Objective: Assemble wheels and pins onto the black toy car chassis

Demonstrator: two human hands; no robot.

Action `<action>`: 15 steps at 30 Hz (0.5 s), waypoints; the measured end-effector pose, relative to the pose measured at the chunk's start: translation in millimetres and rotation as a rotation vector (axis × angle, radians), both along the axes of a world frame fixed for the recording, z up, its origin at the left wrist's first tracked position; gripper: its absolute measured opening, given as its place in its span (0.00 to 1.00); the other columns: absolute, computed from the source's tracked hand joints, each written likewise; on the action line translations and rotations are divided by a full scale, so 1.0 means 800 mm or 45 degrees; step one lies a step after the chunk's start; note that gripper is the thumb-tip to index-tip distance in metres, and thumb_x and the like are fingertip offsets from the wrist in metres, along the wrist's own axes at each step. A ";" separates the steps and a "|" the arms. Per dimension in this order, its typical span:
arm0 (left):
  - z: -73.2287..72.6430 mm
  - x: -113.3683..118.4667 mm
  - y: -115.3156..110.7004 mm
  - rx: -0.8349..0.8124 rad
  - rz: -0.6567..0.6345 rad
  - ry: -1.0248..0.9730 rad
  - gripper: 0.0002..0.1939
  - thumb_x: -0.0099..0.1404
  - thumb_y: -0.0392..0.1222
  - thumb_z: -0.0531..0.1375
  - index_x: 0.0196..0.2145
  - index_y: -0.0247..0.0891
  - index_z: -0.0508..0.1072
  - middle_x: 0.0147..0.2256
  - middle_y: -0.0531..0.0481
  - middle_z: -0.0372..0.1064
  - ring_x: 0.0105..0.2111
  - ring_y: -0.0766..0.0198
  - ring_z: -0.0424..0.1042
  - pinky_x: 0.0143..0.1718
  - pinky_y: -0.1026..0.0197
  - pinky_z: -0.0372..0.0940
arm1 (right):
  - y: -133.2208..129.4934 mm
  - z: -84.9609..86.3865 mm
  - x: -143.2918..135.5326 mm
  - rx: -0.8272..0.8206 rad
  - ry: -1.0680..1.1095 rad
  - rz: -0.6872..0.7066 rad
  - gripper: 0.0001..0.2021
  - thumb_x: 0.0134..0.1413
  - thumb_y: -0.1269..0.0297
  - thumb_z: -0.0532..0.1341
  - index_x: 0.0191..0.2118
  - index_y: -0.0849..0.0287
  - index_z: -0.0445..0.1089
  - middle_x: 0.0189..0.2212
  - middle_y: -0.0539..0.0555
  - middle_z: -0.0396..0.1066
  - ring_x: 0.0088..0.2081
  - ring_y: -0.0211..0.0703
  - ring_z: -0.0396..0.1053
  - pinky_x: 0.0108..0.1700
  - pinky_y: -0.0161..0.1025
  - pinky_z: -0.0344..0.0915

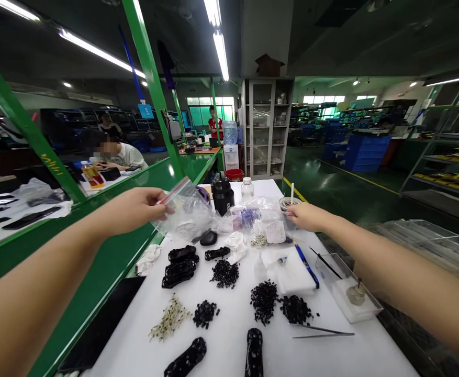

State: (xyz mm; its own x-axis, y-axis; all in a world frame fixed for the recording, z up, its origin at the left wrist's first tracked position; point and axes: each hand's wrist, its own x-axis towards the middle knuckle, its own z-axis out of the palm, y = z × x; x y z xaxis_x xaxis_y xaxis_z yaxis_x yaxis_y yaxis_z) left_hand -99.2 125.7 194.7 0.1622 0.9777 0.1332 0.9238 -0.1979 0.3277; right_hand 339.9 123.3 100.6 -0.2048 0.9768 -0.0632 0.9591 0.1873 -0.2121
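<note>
My left hand [145, 204] pinches the top of a clear zip bag [186, 217] with a red strip, lifted over the far left of the white table. My right hand [305, 215] reaches to the far right, fingers closed beside a round container [286, 201] with a white stick and the edge of clear plastic bags [253, 214]; what they hold is not clear. Nearer lie piles of small black pieces [264, 302], a pile of pale bits [169, 318], and glossy black curved parts [181, 266]. Tweezers [323, 331] rest at the right.
A black bottle [223, 196] and a clear jar [247, 187] stand at the back. A blue pen-like tool [306, 266] lies on white pads. A clear tray [355, 298] sits at the right edge. Green frame posts [154, 89] rise left; a co-worker [115, 154] sits beyond.
</note>
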 end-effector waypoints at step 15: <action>-0.042 0.007 0.075 0.194 0.031 0.782 0.14 0.72 0.46 0.57 0.46 0.33 0.73 0.40 0.45 0.72 0.43 0.56 0.73 0.48 0.47 0.68 | 0.000 -0.010 0.009 0.092 -0.269 0.011 0.13 0.68 0.57 0.58 0.47 0.61 0.71 0.42 0.56 0.71 0.42 0.45 0.70 0.47 0.47 0.69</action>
State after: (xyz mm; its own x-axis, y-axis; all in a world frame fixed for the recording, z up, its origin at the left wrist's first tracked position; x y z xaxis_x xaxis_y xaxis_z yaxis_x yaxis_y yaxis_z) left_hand -93.3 185.3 160.7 0.2315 0.9594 0.1611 0.9392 -0.1773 -0.2941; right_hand 346.9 122.9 92.9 -0.2026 0.9786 -0.0355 0.9792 0.2030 0.0074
